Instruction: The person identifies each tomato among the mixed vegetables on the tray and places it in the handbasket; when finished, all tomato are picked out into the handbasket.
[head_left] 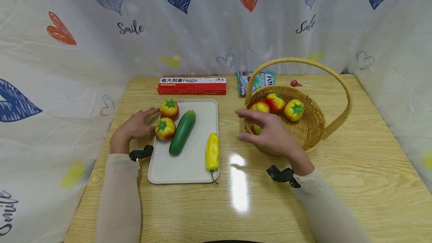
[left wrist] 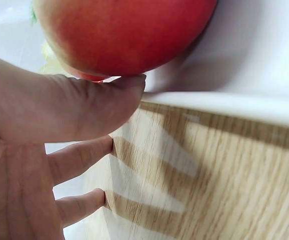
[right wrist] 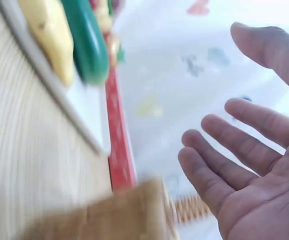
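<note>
Two round red-and-yellow fruits with green leafy tops, a rear one (head_left: 169, 108) and a front one (head_left: 165, 129), sit at the left edge of a white tray (head_left: 183, 171). My left hand (head_left: 135, 126) is beside them, its thumb (left wrist: 104, 102) at the underside of a fruit (left wrist: 129, 35) in the left wrist view; its fingers are spread, not curled round it. A green cucumber (head_left: 182, 133) and a yellow pepper (head_left: 212, 153) lie on the tray. Over the left rim of a wicker basket (head_left: 315, 123) hovers my right hand (head_left: 270, 128), fingers extended and holding nothing. Several similar fruits (head_left: 294, 110) lie in the basket.
A red-and-white pasta box (head_left: 191, 86) stands behind the tray. Behind the basket are a teal candy packet (head_left: 256, 81) and a red lollipop (head_left: 294, 83). The basket's tall handle (head_left: 297, 60) arches over it. A patterned curtain (head_left: 209, 21) closes off the table's back.
</note>
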A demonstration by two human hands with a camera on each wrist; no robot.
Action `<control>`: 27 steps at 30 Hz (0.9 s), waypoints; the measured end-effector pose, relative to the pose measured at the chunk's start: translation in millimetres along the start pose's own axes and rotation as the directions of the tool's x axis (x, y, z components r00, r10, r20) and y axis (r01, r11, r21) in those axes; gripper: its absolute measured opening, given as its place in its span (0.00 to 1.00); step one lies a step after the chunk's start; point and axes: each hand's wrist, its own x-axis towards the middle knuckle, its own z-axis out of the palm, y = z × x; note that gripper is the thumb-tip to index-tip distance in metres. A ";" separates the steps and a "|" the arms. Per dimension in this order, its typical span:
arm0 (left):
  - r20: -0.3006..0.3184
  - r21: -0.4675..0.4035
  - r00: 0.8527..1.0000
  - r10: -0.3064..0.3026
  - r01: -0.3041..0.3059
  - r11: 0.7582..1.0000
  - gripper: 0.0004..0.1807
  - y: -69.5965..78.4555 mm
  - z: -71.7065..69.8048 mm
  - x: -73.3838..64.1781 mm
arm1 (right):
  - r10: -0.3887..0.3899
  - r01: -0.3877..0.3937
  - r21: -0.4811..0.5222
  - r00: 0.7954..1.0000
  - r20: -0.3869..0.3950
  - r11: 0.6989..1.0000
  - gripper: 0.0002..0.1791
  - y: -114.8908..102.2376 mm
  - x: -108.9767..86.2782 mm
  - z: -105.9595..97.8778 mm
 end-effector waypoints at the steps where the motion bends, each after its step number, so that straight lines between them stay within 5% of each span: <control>1: 0.000 0.001 1.000 0.002 -0.002 1.000 0.45 -0.1 -0.1 -0.1 | 0.000 0.000 0.013 1.000 0.015 1.000 0.35 -3.1 6.2 4.9; 15: 0.003 -0.004 1.000 0.000 0.000 1.000 0.45 -0.7 -1.2 0.5 | -0.145 0.140 0.208 0.989 0.009 0.968 0.31 -19.3 105.8 77.7; 27: 0.010 -0.009 1.000 -0.016 0.016 1.000 0.44 -0.7 -1.5 -0.1 | -0.003 0.010 -0.069 0.995 0.103 0.998 0.35 -10.1 172.5 123.7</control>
